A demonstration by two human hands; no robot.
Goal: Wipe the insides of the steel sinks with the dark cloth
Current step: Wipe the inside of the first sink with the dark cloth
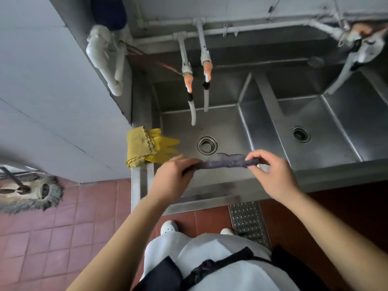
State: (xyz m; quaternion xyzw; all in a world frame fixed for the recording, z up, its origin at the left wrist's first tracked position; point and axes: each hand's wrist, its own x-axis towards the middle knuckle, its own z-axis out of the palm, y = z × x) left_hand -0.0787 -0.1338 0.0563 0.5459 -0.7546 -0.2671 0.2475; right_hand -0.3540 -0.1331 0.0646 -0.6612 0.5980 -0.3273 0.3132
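the left hand (172, 179) and right hand (270, 175) each pinch an end of the dark cloth (222, 162), stretched between them above the front edge of the left sink (180, 122). a yellow cloth (140, 147) and yellow gloves (163, 149) drape its left rim; two hoses (193, 110) hang over the basin. the right sink (336, 127) adjoins.

I see a dark grey-purple cloth (225, 162), 2 bare steel-grey sinks (235, 120), a mustard-yellow rag (139, 147) over brighter yellow gloves (164, 144), reddish-brown floor tiles (63, 227), and 2 white taps (206, 80) with orange handles.
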